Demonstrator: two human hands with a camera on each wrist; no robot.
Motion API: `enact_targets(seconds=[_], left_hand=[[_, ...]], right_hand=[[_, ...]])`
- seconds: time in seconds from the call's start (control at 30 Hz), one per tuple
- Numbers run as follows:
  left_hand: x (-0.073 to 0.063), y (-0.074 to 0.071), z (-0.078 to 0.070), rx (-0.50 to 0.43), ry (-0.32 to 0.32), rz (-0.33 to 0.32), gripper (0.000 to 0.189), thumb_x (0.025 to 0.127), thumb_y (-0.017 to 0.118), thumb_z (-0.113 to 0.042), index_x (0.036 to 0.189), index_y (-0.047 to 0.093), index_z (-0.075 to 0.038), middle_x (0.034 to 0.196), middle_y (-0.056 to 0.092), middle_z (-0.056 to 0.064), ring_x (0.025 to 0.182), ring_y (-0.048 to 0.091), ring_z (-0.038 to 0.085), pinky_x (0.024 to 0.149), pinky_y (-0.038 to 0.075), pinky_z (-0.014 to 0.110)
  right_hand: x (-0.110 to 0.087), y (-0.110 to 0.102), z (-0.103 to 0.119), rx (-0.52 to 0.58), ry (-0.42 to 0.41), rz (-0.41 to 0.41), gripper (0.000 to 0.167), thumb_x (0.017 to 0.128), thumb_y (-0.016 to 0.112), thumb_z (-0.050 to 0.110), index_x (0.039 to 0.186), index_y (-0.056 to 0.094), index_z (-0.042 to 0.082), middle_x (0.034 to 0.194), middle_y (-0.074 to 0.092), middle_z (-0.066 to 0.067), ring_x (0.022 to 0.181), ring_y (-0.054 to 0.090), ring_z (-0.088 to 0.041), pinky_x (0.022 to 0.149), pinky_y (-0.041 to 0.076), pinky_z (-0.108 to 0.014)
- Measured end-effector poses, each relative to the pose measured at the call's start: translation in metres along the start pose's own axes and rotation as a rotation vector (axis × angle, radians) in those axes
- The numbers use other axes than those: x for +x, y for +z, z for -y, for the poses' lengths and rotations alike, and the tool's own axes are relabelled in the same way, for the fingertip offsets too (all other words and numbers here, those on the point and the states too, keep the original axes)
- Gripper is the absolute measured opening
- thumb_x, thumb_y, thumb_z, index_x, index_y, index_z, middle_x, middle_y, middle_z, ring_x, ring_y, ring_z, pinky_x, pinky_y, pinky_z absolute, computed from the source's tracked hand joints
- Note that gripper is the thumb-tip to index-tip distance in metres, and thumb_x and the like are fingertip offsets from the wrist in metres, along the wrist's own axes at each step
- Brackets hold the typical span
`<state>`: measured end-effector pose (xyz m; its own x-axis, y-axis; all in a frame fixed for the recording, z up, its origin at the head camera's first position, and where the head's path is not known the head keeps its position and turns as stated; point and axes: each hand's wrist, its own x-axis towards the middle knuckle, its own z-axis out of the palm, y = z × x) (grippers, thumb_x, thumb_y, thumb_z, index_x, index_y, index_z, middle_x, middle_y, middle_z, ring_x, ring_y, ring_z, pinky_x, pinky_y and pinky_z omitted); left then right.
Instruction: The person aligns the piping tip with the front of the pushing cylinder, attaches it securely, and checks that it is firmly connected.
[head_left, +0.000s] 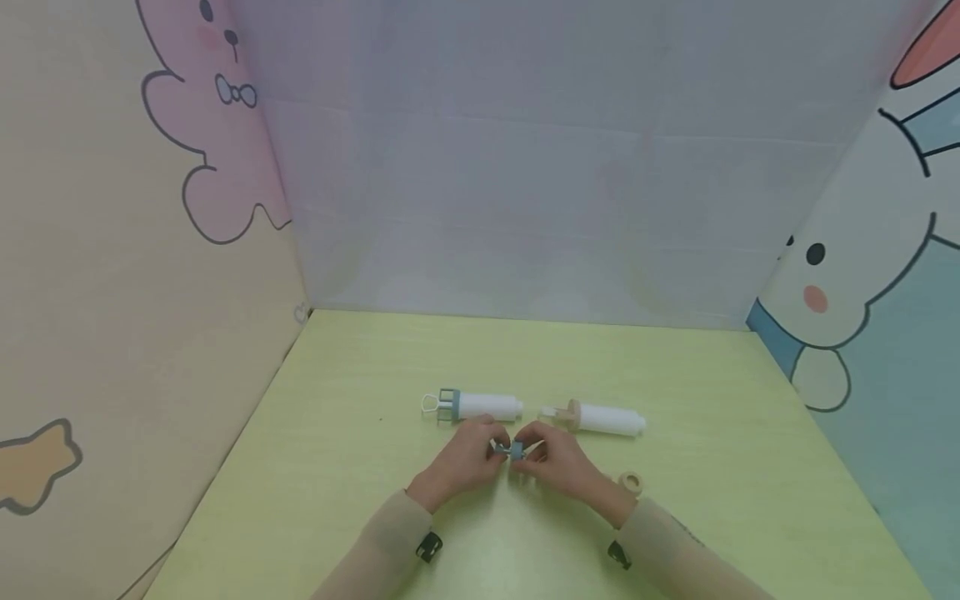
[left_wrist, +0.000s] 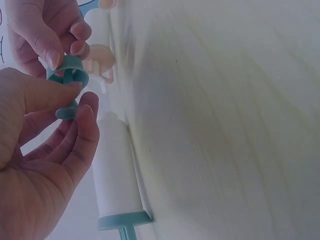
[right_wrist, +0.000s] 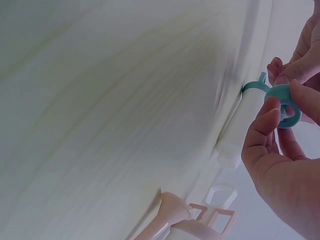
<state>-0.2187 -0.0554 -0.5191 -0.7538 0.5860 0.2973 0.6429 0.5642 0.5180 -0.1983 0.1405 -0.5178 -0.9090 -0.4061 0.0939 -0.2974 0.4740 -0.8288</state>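
In front of me, both hands meet over a small teal plastic part (head_left: 517,451) held above the tabletop. My left hand (head_left: 467,457) pinches its stem side, where a flat teal disc (left_wrist: 66,112) shows between thumb and fingers in the left wrist view. With thumb and fingertips my right hand (head_left: 561,460) grips the ring end (left_wrist: 71,61). Whether ring and stem are one piece or two, I cannot tell. Just beyond the left hand lies a white syringe-like tube (head_left: 487,407) with a teal collar and a white loop handle.
A second white tube (head_left: 611,420) with a beige collar lies beyond the right hand. Beside the right wrist sits a beige ring-shaped piece (head_left: 631,482), which appears funnel-like in the right wrist view. Walls with cartoon figures border the yellow-green table (head_left: 360,358).
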Motion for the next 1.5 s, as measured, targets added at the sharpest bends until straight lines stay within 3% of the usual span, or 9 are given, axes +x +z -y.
enact_targets(seconds=[0.47, 0.6, 0.8, 1.13, 1.5], left_hand=[[-0.0024, 0.0055, 0.0011, -0.157, -0.049, -0.087, 0.019, 0.072, 0.067, 0.005, 0.081, 0.060, -0.011, 0.080, 0.063, -0.002, 0.066, 0.058, 0.001, 0.057, 0.046, 0.015], [-0.0027, 0.0060, 0.0014, -0.172, -0.059, -0.076, 0.021, 0.071, 0.067, 0.007, 0.082, 0.060, -0.010, 0.083, 0.064, -0.001, 0.066, 0.060, 0.001, 0.057, 0.046, 0.015], [-0.0034, 0.0040, -0.0025, -0.187, -0.062, -0.052, 0.024, 0.069, 0.064, 0.009, 0.086, 0.062, -0.008, 0.087, 0.063, 0.002, 0.072, 0.064, 0.012, 0.061, 0.047, 0.015], [-0.0038, 0.0052, -0.0049, -0.243, -0.113, -0.056, 0.027, 0.069, 0.064, 0.011, 0.084, 0.057, -0.010, 0.088, 0.066, 0.001, 0.069, 0.061, 0.001, 0.058, 0.048, 0.016], [-0.0032, 0.0099, -0.0038, -0.263, -0.084, -0.082, 0.027, 0.068, 0.067, 0.011, 0.083, 0.056, -0.009, 0.085, 0.061, 0.001, 0.069, 0.064, 0.008, 0.058, 0.048, 0.016]], right_hand=[[0.0008, 0.0000, 0.0020, 0.039, -0.018, -0.011, 0.025, 0.081, 0.077, 0.008, 0.101, 0.063, 0.005, 0.096, 0.065, -0.004, 0.075, 0.065, -0.020, 0.063, 0.052, -0.027], [0.0007, -0.0005, 0.0035, 0.073, -0.025, -0.002, 0.025, 0.080, 0.077, 0.007, 0.101, 0.063, 0.003, 0.096, 0.065, -0.006, 0.075, 0.066, -0.021, 0.062, 0.052, -0.027], [0.0016, -0.0010, 0.0043, 0.057, -0.030, -0.005, 0.027, 0.079, 0.077, 0.006, 0.101, 0.063, 0.004, 0.096, 0.065, -0.004, 0.075, 0.065, -0.018, 0.065, 0.052, -0.027], [0.0022, -0.0006, 0.0047, 0.090, -0.023, 0.011, 0.027, 0.080, 0.077, 0.005, 0.102, 0.063, 0.002, 0.097, 0.065, -0.007, 0.078, 0.066, -0.022, 0.066, 0.052, -0.028], [0.0031, -0.0015, 0.0051, 0.111, -0.072, 0.003, 0.028, 0.076, 0.077, -0.003, 0.101, 0.063, 0.000, 0.096, 0.065, -0.009, 0.085, 0.066, -0.027, 0.071, 0.053, -0.029]])
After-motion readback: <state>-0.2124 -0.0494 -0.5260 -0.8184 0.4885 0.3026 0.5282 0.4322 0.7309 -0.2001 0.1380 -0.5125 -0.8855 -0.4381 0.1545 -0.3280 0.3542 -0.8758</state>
